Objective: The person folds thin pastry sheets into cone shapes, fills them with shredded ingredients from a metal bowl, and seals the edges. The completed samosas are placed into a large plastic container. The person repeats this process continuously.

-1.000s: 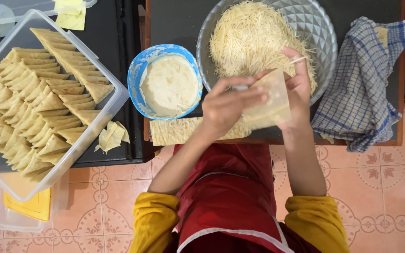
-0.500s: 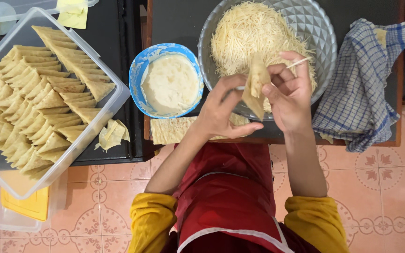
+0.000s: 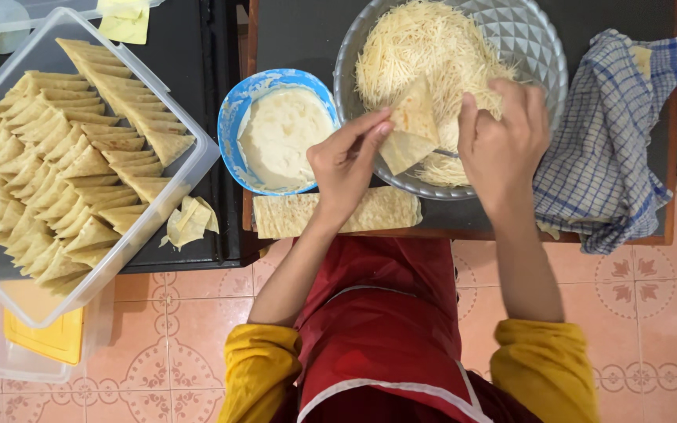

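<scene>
We hold a folded pastry cone (image 3: pixel 407 133) over the near rim of the metal bowl (image 3: pixel 538 47). Our left hand (image 3: pixel 346 160) pinches its lower edge between fingertips and thumb, and our right hand (image 3: pixel 505 145) rests against its other side, fingers curled down into the shredded cheese (image 3: pixel 425 47); we cannot quite tell whether that hand grips cheese or only steadies the cone.

Judging by how things lie, much of the work looks done: the clear plastic tub (image 3: pixel 197 160) on the left is nearly packed with rows of folded triangles (image 3: pixel 64 180). The cone in hand still looks open at the top, unsealed. What is left, as far as we can see, is a stack of flat pastry strips (image 3: pixel 284 215) at the table's near edge, a good heap of cheese, and the white paste in the blue bowl (image 3: pixel 233 117).

A few pastry scraps (image 3: pixel 190 223) lie beside the tub. A checked cloth (image 3: pixel 613 157) sits right of the metal bowl. A second clear tub with a yellow lid (image 3: pixel 45 341) stands on the floor below, and a yellow slip (image 3: pixel 123 19) lies at the top edge.
</scene>
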